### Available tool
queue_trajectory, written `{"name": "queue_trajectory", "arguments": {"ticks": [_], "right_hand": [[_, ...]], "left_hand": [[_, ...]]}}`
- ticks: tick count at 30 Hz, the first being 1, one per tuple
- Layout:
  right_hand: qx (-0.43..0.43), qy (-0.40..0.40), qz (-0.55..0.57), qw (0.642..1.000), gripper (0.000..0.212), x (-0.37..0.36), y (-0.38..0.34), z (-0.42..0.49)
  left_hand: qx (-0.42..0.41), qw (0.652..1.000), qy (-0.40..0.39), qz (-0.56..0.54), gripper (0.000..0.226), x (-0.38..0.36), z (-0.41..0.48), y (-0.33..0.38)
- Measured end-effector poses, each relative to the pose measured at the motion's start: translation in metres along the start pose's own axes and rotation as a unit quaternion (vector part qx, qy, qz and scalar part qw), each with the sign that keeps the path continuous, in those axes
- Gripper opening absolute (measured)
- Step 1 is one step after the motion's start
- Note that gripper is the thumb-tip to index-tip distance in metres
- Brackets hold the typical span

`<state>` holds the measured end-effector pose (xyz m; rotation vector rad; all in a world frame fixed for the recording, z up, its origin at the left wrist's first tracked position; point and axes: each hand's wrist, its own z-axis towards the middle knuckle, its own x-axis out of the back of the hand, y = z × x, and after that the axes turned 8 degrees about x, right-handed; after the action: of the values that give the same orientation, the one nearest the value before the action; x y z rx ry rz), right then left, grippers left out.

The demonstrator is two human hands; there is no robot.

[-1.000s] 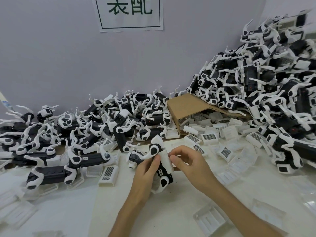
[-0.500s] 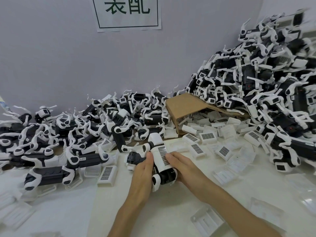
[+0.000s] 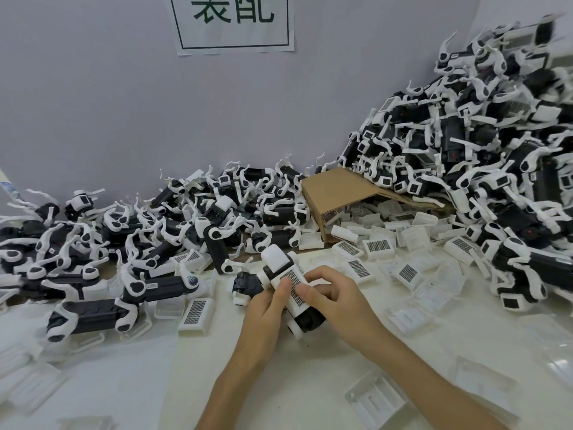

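A black-and-white toy robot dog body (image 3: 280,268) lies on the white table in front of me, with a white grille cover (image 3: 294,290) sitting on its top. My left hand (image 3: 266,311) grips the body from the left, its thumb pressing on the grille. My right hand (image 3: 338,302) curls round the body from the right, with its fingertips at the cover's edge. The toy's lower end (image 3: 305,322) pokes out between both hands.
Heaps of the same toy dogs fill the left (image 3: 130,243) and the far right (image 3: 483,144). A tipped cardboard box (image 3: 338,190) spills white grille covers (image 3: 376,245). Clear plastic trays (image 3: 376,398) lie near the front. A sign (image 3: 232,20) hangs on the wall.
The toy was turned from upright to lying with its grille cover facing up. Both hands closed in on it, and the left thumb now presses on the cover.
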<state>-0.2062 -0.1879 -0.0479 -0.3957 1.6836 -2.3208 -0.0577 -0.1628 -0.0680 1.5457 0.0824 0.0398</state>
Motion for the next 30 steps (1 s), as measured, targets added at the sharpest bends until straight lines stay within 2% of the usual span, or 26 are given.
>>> {"name": "queue_trajectory", "arguments": {"ticks": [6, 8, 10, 13, 18, 23, 30], "right_hand": [[-0.004, 0.002, -0.018, 1.000, 0.021, 0.0025, 0.0024, 0.0008], [-0.018, -0.026, -0.012, 0.999, 0.023, 0.0037, 0.0026, 0.0009], [-0.023, -0.057, -0.014, 0.998, 0.033, 0.0033, 0.0025, -0.0003], [-0.014, -0.062, -0.020, 0.998, 0.041, 0.0030, 0.0026, -0.0011], [0.001, -0.058, -0.019, 0.998, 0.039, 0.0045, 0.0021, -0.0017], [-0.002, -0.059, 0.000, 0.998, 0.024, 0.0046, 0.0030, -0.0006], [0.027, -0.072, -0.016, 0.997, 0.031, 0.0048, 0.0039, -0.0023]], "left_hand": [[-0.007, 1.000, -0.009, 0.026, 0.054, 0.0007, 0.0021, -0.0047], [-0.015, 1.000, -0.015, 0.022, 0.058, -0.0004, 0.0011, -0.0043], [-0.017, 0.999, -0.024, 0.017, 0.061, -0.0009, -0.0002, -0.0042], [-0.017, 0.999, -0.037, 0.007, 0.057, -0.0004, -0.0010, -0.0043], [-0.028, 0.999, -0.032, 0.019, 0.057, -0.0003, -0.0005, -0.0051], [-0.046, 0.998, -0.026, 0.038, 0.052, -0.0018, -0.0018, -0.0040], [-0.028, 0.999, -0.039, 0.003, 0.051, -0.0014, -0.0029, -0.0034]]}}
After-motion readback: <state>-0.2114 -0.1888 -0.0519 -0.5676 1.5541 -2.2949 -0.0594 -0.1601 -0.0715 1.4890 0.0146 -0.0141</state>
